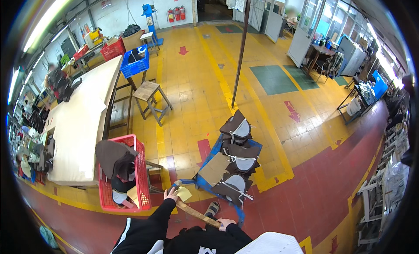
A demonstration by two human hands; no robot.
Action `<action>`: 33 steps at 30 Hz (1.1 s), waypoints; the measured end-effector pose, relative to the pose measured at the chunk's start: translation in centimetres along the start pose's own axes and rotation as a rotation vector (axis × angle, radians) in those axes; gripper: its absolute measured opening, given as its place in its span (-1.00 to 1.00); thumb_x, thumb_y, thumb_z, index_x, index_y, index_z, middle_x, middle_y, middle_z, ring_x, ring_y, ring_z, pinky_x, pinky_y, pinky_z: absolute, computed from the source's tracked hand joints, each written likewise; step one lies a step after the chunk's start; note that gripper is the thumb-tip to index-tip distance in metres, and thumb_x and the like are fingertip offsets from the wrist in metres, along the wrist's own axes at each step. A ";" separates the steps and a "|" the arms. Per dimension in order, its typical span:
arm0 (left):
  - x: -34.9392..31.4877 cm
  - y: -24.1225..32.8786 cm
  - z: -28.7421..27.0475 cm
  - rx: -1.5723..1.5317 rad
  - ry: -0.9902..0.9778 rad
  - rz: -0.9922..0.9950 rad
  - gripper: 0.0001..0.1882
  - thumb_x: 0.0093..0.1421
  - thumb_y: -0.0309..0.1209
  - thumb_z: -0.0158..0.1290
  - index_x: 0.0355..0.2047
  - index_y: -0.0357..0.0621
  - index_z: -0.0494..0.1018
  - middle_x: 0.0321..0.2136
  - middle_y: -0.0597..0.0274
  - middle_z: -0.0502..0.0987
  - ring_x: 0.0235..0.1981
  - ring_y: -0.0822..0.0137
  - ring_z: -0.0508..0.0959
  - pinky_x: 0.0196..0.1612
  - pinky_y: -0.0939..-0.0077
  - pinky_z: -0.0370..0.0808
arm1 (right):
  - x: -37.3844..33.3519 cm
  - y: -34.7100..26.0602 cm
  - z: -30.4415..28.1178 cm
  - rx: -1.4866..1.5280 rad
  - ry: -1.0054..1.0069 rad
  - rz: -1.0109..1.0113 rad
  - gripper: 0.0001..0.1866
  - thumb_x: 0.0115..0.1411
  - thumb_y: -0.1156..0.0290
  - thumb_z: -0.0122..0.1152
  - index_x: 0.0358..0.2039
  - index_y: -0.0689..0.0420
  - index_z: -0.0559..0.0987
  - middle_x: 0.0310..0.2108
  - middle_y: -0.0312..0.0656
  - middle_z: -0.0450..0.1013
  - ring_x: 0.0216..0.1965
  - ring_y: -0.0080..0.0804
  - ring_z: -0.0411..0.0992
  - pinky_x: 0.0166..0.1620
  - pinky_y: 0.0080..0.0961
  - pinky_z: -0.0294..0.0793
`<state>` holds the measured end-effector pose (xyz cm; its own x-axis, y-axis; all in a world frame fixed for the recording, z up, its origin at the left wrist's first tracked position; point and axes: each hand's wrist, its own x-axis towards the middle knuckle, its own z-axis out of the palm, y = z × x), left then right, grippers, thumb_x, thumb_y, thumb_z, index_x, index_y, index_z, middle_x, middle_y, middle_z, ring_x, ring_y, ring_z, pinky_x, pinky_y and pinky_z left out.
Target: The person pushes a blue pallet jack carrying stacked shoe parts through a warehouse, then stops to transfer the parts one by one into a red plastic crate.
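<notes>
A blue push cart stands in front of me, its curved handle wrapped in tan tape. My left hand is closed at the handle's left end, with a pale yellow paper by its fingers; whether they pinch the paper too is unclear. My right hand wraps the handle's right part. On the deck lie a cardboard sheet and, along the right side, tied bundles of dark brown pieces with grey rounded pieces: a near bundle, a middle bundle and a far bundle.
Left of the cart, a red crate holds brown pieces beside a long pale table. A wooden stool and blue crate stand farther on. A thin pole rises beyond the cart. White racks line the right.
</notes>
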<state>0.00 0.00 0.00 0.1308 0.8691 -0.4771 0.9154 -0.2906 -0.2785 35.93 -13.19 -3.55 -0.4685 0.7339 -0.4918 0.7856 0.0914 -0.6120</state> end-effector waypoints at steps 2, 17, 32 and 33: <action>0.4 0.3 0.5 -0.040 0.027 0.011 -0.68 0.16 -0.26 -0.17 -0.12 0.23 0.48 0.16 0.68 0.22 0.32 0.49 -0.15 0.24 -0.16 -0.22 | -1.2 -1.0 0.8 0.021 0.098 0.085 -0.47 -0.25 0.11 0.26 -0.14 -0.21 0.50 -0.31 -0.12 0.52 -0.22 -0.26 0.50 -0.12 -0.29 0.44; 27.0 -0.9 -22.1 0.338 -0.096 0.794 -0.60 -0.21 -0.28 0.08 -0.30 -0.14 0.51 -0.05 0.20 0.44 -0.03 0.19 0.42 0.10 0.36 0.27 | 8.8 5.2 -22.6 -0.015 0.471 0.394 -0.64 -0.20 0.07 0.17 -0.36 -0.08 0.45 -0.49 -0.09 0.52 -0.40 -0.11 0.52 -0.30 -0.16 0.48; 40.5 8.5 -36.5 0.075 0.048 0.871 -0.79 -0.33 -0.25 0.09 -0.68 -0.09 0.49 -0.61 0.15 0.52 -0.48 0.13 0.54 -0.28 0.33 0.45 | 11.4 18.4 -40.4 -0.064 0.470 0.423 -0.67 -0.19 0.09 0.18 -0.44 0.01 0.46 -0.58 -0.07 0.50 -0.48 -0.10 0.50 -0.38 -0.18 0.48; 41.3 9.4 -37.9 0.054 0.066 0.878 -0.79 -0.33 -0.25 0.09 -0.68 -0.09 0.50 -0.61 0.15 0.52 -0.48 0.14 0.54 -0.29 0.33 0.45 | 11.4 19.4 -42.0 -0.077 0.469 0.416 -0.66 -0.19 0.08 0.18 -0.43 0.02 0.47 -0.58 -0.07 0.50 -0.48 -0.10 0.50 -0.39 -0.18 0.48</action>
<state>28.42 48.31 9.24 0.8017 0.3442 -0.4887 0.4552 -0.8815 0.1258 62.84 25.25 4.95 0.0956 0.9339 -0.3444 0.8988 -0.2297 -0.3734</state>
